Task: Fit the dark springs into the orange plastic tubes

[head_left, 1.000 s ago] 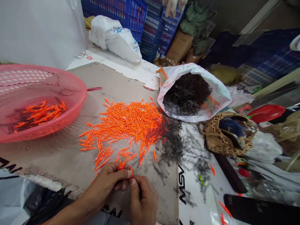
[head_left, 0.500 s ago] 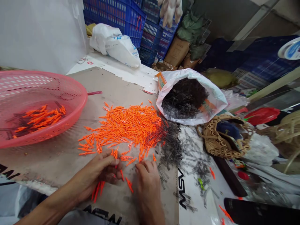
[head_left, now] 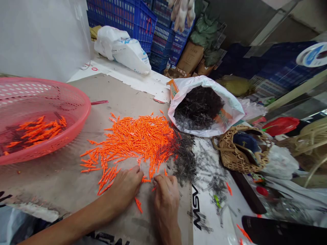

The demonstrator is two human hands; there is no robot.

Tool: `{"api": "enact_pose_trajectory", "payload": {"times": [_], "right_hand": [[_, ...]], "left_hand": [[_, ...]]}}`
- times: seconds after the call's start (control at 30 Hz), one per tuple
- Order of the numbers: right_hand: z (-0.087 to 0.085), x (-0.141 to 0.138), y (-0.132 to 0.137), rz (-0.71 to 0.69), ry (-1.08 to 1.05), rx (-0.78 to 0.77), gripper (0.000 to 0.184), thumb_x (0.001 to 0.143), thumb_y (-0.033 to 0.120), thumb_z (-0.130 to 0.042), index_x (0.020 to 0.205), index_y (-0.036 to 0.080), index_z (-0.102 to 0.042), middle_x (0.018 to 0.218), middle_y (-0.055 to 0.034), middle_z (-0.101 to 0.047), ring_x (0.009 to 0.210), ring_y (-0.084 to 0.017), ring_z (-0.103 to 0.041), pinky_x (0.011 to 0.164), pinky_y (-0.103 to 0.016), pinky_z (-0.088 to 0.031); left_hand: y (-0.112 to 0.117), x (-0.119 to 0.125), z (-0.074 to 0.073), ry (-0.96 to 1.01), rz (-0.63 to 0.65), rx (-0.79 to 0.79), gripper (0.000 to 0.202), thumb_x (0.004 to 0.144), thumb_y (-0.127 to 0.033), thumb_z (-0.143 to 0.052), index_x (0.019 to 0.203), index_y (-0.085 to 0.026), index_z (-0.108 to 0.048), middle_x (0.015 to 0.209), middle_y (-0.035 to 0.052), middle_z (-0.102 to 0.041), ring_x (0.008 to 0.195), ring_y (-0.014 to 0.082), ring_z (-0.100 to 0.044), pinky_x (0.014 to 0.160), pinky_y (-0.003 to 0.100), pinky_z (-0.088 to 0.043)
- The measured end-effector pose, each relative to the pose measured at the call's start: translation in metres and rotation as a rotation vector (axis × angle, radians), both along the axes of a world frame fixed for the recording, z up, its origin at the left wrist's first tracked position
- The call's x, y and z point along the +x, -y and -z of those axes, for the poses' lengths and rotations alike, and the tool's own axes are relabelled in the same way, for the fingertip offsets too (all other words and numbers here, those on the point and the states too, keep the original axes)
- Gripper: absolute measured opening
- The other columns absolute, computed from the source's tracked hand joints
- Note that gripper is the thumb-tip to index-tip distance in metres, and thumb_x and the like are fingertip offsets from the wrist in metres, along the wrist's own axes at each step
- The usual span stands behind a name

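Note:
My left hand (head_left: 126,187) is back up over the near edge of a heap of slim orange plastic pieces (head_left: 143,136). Its fingers curl downward, and whatever is under them is hidden. Close by on the right, my right hand (head_left: 166,194) has thumb and fingers pinched together. A bit of orange shows by its fingertips, but I cannot tell what it grips. One loose orange piece (head_left: 138,205) lies on the board between the two hands. Small black coil springs (head_left: 185,160) are piled against the heap's right side.
A pink perforated basket (head_left: 76,136) with orange pieces inside stands at left. Behind the springs, an open white bag (head_left: 232,114) holds a dark mass of them. A woven basket (head_left: 231,160) sits at right, above a black flat object (head_left: 281,229). Blue crates (head_left: 122,17) are stacked behind.
My left hand has rolled over from thumb side up to back up and moved right, nearer my right hand. The right hand stays pinched in nearly the same place. The view has shifted slightly.

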State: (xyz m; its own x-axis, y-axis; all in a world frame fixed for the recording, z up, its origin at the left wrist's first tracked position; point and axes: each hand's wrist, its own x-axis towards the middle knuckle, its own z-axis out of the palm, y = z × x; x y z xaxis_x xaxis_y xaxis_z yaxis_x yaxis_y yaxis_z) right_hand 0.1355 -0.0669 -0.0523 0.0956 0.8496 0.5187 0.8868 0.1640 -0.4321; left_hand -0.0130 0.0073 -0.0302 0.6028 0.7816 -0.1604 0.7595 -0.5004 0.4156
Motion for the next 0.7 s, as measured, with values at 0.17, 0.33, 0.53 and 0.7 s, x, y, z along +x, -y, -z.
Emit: {"api": "enact_pose_trajectory", "payload": {"times": [0.17,0.33,0.53,0.7], "right_hand": [[0.006,0.01,0.0,0.042,-0.031,0.018,0.029,0.089,0.005,-0.043,0.101,0.017,-0.066,0.089,-0.0071,-0.067,0.086,-0.022,-0.044,0.076,-0.034,-0.043],[0.003,0.019,0.002,0.11,-0.037,0.025,0.026,0.089,0.01,-0.049,0.092,0.024,-0.072,0.112,-0.0085,-0.067,0.104,-0.028,-0.042,0.087,-0.045,-0.038],[-0.014,0.016,0.009,0.076,-0.256,0.044,0.017,0.084,0.011,-0.058,0.084,0.024,-0.07,0.092,-0.0045,-0.07,0.095,-0.024,-0.048,0.085,-0.039,-0.04],[-0.016,-0.015,0.021,-0.071,-0.648,-0.106,0.021,0.088,0.013,-0.052,0.093,0.024,-0.069,0.096,-0.0014,-0.071,0.091,-0.017,-0.061,0.079,-0.027,-0.047]], "left_hand": [[-0.001,-0.004,-0.001,-0.016,0.023,0.027,0.026,0.087,-0.01,-0.044,0.092,-0.019,-0.068,0.101,0.0107,-0.067,0.084,0.0253,-0.065,0.071,0.033,-0.043],[0.002,-0.012,0.0,0.266,-0.063,-0.044,0.02,0.088,-0.021,-0.048,0.083,-0.02,-0.067,0.081,0.0053,-0.069,0.076,0.0225,-0.062,0.068,0.029,-0.04],[0.005,-0.016,0.002,0.752,-0.383,-0.637,0.013,0.069,-0.031,-0.071,0.072,-0.019,-0.074,0.067,-0.0012,-0.07,0.066,0.0196,-0.061,0.062,0.024,-0.041],[0.013,-0.014,-0.002,0.906,-0.528,-0.902,0.017,0.063,-0.025,-0.077,0.077,-0.017,-0.076,0.073,-0.0002,-0.072,0.071,0.0179,-0.061,0.068,0.024,-0.044]]}}
